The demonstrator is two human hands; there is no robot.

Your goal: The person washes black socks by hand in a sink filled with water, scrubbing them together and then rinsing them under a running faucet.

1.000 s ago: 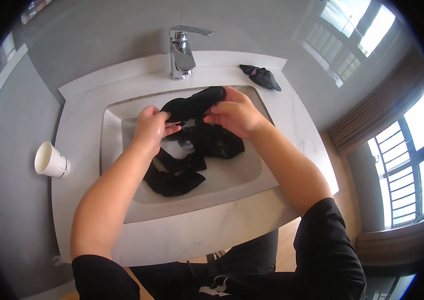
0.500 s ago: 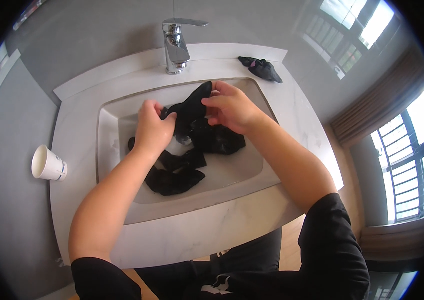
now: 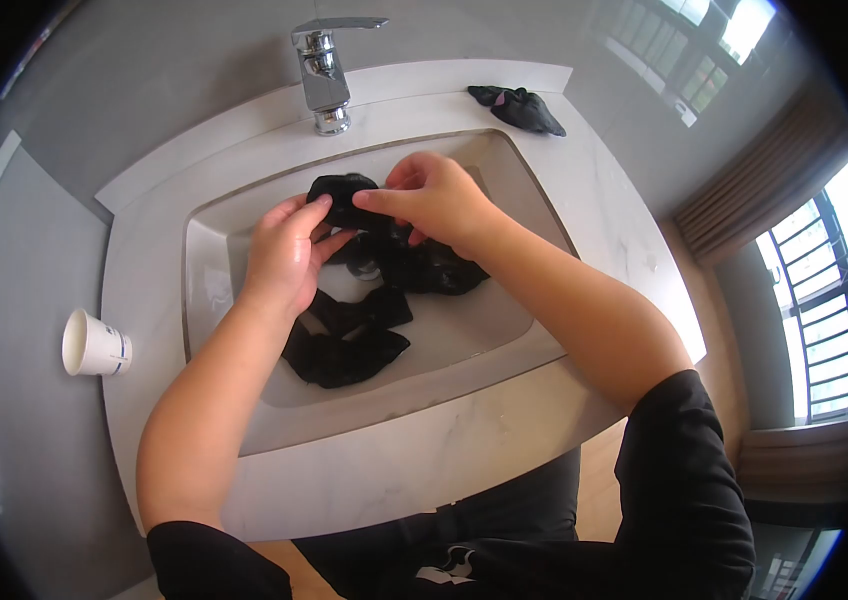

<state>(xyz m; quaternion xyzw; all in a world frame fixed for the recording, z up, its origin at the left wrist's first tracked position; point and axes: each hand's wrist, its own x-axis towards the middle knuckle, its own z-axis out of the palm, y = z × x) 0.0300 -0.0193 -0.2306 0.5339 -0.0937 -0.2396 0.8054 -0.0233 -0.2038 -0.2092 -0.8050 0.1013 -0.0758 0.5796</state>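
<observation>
Above the sink basin (image 3: 229, 260), a black sock (image 3: 344, 203) is stretched between both my hands. My left hand (image 3: 289, 245) pinches its left side, thumb on top. On its right edge, my right hand (image 3: 439, 205) grips with thumb and fingers. Beneath my hands, more wet black socks lie in the basin: one bundle (image 3: 434, 268) under my right hand, another curved piece (image 3: 349, 355) nearer to me. How many there are is hard to make out, as they overlap. Part of the pile is hidden by my hands.
A chrome faucet (image 3: 326, 85) stands behind the basin, its lever pointing right. At the back right corner of the white counter (image 3: 374, 480) lies a crumpled black sock bundle (image 3: 524, 108) with a small purplish patch. A white paper cup (image 3: 96, 343) is at the left edge.
The sock's upright pointed end has come down, and the held part is now a compact shape. My left hand has turned with its palm more upward. The view has shifted slightly.
</observation>
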